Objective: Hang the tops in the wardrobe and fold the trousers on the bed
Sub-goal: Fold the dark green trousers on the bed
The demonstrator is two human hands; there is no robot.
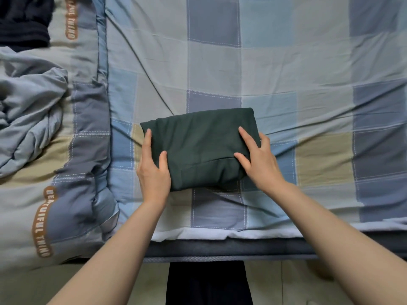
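The left hand [154, 170] holds the left end of the folded dark green trousers [200, 148]: its thumb lies on top of the cloth, its forefinger runs straight along the left edge, and the other fingers are hidden below, so how far they curl under cannot be told. The right hand [257, 157] holds the right end in the same way, with forefinger and thumb spread on the top face and the remaining fingers wrapped round the right edge. Both forearms reach in from the near side, bare to the elbow.

The trousers form a compact rectangular bundle, several layers thick, with a seam showing across the near half. The bundle rests on the checked bed sheet [286, 62], close to the near edge of the bed and somewhat left of the middle of that edge.

Just beside it, along the left edge of the bed, lies a rumpled quilt [72, 150] with brown lettered strips. At the far left corner a dark navy garment [24, 20] lies on the quilt, well apart from the trousers.
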